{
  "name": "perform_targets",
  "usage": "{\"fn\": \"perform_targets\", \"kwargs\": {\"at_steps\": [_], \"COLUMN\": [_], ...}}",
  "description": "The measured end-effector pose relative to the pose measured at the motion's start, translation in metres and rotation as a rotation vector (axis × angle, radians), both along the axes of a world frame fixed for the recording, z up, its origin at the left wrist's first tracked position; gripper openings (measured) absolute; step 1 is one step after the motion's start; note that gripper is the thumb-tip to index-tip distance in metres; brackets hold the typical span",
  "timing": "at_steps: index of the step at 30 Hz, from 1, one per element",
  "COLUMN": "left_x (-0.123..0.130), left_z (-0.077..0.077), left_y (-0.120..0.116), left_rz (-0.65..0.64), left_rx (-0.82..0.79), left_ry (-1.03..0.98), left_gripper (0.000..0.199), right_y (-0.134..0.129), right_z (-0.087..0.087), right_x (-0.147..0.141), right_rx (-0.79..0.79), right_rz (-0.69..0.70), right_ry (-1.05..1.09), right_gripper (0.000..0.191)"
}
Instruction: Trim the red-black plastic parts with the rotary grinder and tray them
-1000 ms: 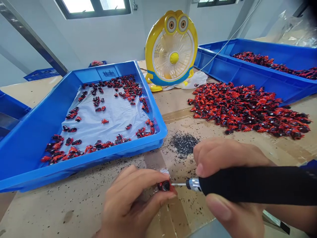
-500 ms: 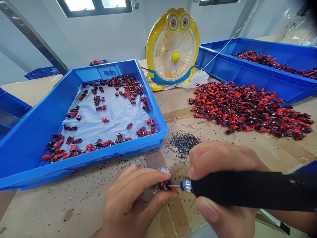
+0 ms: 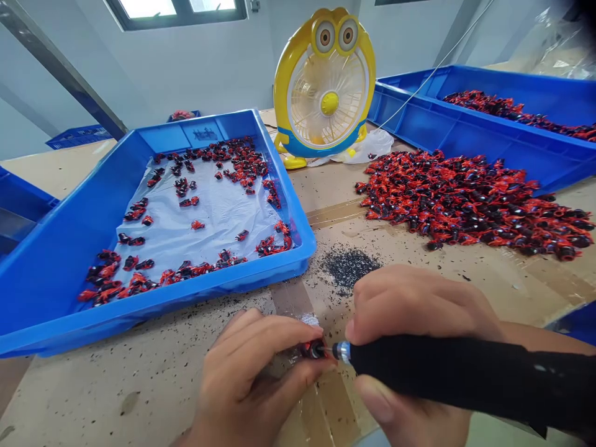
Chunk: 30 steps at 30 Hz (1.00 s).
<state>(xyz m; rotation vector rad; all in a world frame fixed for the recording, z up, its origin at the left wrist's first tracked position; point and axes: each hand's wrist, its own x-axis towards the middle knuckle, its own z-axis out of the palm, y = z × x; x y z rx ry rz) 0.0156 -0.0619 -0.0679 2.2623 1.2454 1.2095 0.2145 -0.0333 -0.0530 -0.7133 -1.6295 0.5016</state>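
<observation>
The left hand (image 3: 261,379) pinches a small red and black part (image 3: 314,349) between thumb and fingers, just above the near edge of the worktop (image 3: 162,372). The right hand (image 3: 414,323) is wrapped around a black handheld driver (image 3: 447,372) — its thin metal tip (image 3: 328,350) meets the dark round end of that part. Beyond the hands lies a small heap of black specks (image 3: 351,267), with more specks scattered toward the near edge. Left of it sits a blue tray (image 3: 298,254), lined with a white sheet (image 3: 218,217) that carries similar parts. Toward the worktop's right edge is a large pile of red and black parts (image 3: 460,198) — behind it, more blue trays (image 3: 488,136). At the far side stands a yellow and blue fan (image 3: 329,103).
</observation>
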Motion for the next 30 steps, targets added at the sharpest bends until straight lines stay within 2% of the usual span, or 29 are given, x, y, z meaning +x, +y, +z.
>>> {"fn": "perform_targets", "kwargs": {"at_steps": [4,7,11,16,21,26,30], "left_x": [0.005,0.005,0.003,0.003,0.005,0.005,0.005], "left_z": [0.006,0.005,0.001,0.004,0.005,0.005,0.004], "left_y": [0.003,0.002,0.001,0.004,0.002,0.000,0.002], "left_rz": [0.029,0.020,0.007,-0.006,0.017,0.035,0.062], "left_rx": [0.047,0.050,0.015,0.039,0.048,0.017,0.035], "left_ry": [-0.020,-0.020,0.011,0.020,0.003,0.012,0.012], "left_gripper": [0.005,0.005,0.008,0.010,0.007,0.009,0.007], "right_y": [0.006,0.012,0.017,0.017,0.016,0.022,0.022], "right_z": [-0.002,-0.004,-0.003,0.001,0.002,0.006,0.007], "right_x": [0.012,0.020,0.023,0.027,0.030,0.021,0.018], "right_rx": [0.033,0.039,0.047,0.031,0.038,0.074,0.142], "right_rz": [0.093,0.150,0.160,0.207,0.178,0.214,0.197], "right_ry": [-0.103,-0.164,-0.211,-0.261,-0.274,-0.195,-0.215], "right_gripper": [0.016,0.017,0.022,0.018,0.028,0.017,0.019]}}
